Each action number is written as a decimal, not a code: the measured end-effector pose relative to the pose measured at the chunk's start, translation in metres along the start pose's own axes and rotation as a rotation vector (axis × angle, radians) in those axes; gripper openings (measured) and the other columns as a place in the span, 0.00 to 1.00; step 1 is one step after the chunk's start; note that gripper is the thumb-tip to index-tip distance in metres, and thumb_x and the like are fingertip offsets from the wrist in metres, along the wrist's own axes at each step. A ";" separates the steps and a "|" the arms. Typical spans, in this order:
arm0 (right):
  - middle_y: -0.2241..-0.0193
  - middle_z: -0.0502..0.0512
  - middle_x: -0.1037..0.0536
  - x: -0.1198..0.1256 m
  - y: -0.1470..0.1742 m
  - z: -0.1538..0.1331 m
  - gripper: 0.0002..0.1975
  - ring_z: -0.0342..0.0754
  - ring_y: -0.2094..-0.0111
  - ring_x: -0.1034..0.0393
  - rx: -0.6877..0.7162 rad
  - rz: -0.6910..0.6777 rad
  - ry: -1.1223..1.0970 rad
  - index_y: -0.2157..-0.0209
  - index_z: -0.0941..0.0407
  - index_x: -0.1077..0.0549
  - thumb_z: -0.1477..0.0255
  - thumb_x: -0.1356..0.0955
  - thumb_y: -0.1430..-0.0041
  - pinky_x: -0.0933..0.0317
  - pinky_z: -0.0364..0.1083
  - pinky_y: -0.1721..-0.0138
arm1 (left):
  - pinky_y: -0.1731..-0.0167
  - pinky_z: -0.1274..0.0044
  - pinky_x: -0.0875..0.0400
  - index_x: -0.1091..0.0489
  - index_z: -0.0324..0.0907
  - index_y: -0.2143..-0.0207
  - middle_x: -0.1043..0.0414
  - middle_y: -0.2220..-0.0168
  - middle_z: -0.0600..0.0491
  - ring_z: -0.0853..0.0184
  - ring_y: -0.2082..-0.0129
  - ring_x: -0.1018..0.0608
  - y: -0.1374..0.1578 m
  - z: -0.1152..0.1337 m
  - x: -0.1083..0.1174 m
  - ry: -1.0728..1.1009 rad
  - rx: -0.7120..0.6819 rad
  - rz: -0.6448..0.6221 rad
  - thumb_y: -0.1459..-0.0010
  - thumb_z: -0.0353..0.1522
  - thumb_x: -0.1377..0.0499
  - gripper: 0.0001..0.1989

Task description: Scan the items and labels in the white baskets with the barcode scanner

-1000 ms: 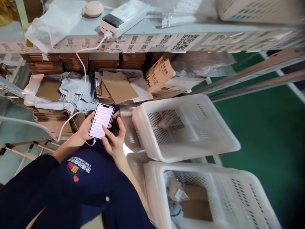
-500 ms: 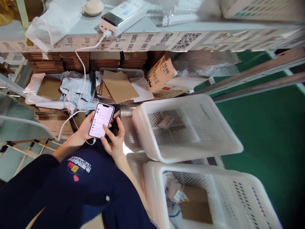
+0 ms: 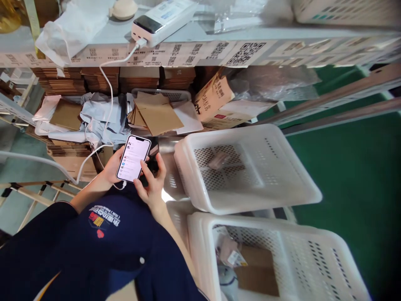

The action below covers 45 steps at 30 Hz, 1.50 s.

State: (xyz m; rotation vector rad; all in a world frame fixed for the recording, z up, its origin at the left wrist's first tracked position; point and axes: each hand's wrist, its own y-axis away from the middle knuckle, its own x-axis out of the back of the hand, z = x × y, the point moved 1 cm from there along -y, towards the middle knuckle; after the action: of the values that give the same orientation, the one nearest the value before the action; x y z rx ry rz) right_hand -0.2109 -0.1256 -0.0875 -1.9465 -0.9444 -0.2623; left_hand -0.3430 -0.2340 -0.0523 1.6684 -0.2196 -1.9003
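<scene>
My left hand (image 3: 112, 168) is closed round a smartphone (image 3: 133, 159) with a lit screen showing a list. Beside the phone's right edge is my right hand (image 3: 153, 184), its fingers apart and bent, with the index fingertip at the screen's right side. A white charging cable (image 3: 109, 92) runs from the bottom of the phone, loops to the left and also hangs from a white power bank (image 3: 163, 21) on the shelf above. Part of my left hand's fingers is hidden behind the phone.
Two white plastic baskets (image 3: 250, 167) stand at the right, one holding a small wrapped item. Under the shelf edge (image 3: 206, 54) with QR labels lie brown cardboard sheets (image 3: 159, 113), grey plastic bags (image 3: 100, 113) and a printed carton (image 3: 216, 96). A metal rail (image 3: 338, 92) slants at the right.
My right index finger has shifted slightly right, from over the screen to near its edge. The left hand and phone stay in place.
</scene>
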 end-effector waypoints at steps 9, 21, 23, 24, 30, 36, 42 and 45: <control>0.23 0.62 0.56 -0.001 0.001 0.002 0.35 0.66 0.25 0.49 0.006 -0.006 0.015 0.25 0.47 0.45 0.60 0.34 0.29 0.41 0.69 0.31 | 0.51 0.64 0.20 0.31 0.34 0.33 0.18 0.51 0.37 0.52 0.55 0.14 0.000 0.002 0.003 0.034 0.001 0.013 0.24 0.43 0.59 0.32; 0.24 0.63 0.55 -0.004 0.000 -0.004 0.36 0.64 0.25 0.51 -0.025 -0.049 0.034 0.24 0.46 0.50 0.58 0.36 0.28 0.42 0.68 0.30 | 0.53 0.64 0.19 0.28 0.33 0.35 0.17 0.53 0.37 0.51 0.54 0.14 0.007 0.007 -0.007 0.013 -0.009 0.020 0.24 0.41 0.60 0.31; 0.24 0.64 0.55 -0.005 0.001 -0.006 0.36 0.65 0.25 0.51 -0.026 -0.056 0.022 0.24 0.47 0.50 0.59 0.35 0.28 0.42 0.69 0.30 | 0.53 0.64 0.19 0.28 0.33 0.36 0.18 0.52 0.37 0.51 0.54 0.14 0.007 0.007 -0.005 0.016 -0.009 0.017 0.24 0.41 0.60 0.31; 0.24 0.64 0.55 -0.005 0.001 -0.006 0.37 0.65 0.25 0.51 -0.031 -0.059 0.016 0.24 0.46 0.50 0.60 0.35 0.28 0.42 0.69 0.30 | 0.54 0.64 0.19 0.28 0.33 0.35 0.18 0.52 0.36 0.51 0.54 0.14 0.006 0.007 -0.004 0.019 -0.007 0.015 0.24 0.41 0.60 0.31; 0.24 0.62 0.54 -0.008 0.003 -0.007 0.38 0.64 0.25 0.51 -0.032 -0.032 0.008 0.24 0.46 0.50 0.60 0.33 0.29 0.42 0.69 0.30 | 0.53 0.64 0.19 0.29 0.34 0.35 0.18 0.52 0.37 0.52 0.55 0.14 0.007 0.009 -0.002 0.011 -0.003 0.005 0.24 0.42 0.61 0.32; 0.25 0.66 0.51 -0.010 0.004 -0.008 0.38 0.65 0.25 0.50 -0.044 -0.024 0.023 0.24 0.49 0.49 0.60 0.33 0.29 0.41 0.69 0.31 | 0.52 0.63 0.19 0.30 0.33 0.34 0.18 0.51 0.36 0.50 0.54 0.14 0.007 0.011 -0.004 -0.015 0.005 -0.003 0.25 0.41 0.58 0.31; 0.27 0.69 0.48 -0.008 0.005 -0.012 0.39 0.67 0.27 0.47 -0.075 -0.015 0.018 0.24 0.51 0.51 0.59 0.34 0.29 0.38 0.70 0.33 | 0.52 0.63 0.20 0.30 0.34 0.33 0.19 0.50 0.36 0.51 0.53 0.15 0.005 0.011 -0.005 0.002 0.032 -0.023 0.24 0.43 0.59 0.32; 0.27 0.71 0.47 -0.008 0.007 -0.012 0.40 0.67 0.27 0.47 -0.073 0.017 -0.004 0.24 0.52 0.51 0.59 0.32 0.30 0.38 0.69 0.33 | 0.52 0.62 0.20 0.31 0.33 0.33 0.19 0.50 0.35 0.50 0.53 0.15 0.002 0.014 -0.007 -0.020 0.025 -0.052 0.24 0.44 0.61 0.33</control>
State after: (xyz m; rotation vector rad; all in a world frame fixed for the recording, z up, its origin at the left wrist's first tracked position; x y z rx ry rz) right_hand -0.2097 -0.1415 -0.0898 -2.0216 -0.9323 -0.2864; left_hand -0.3555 -0.2350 -0.0427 1.6872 -0.2108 -1.9604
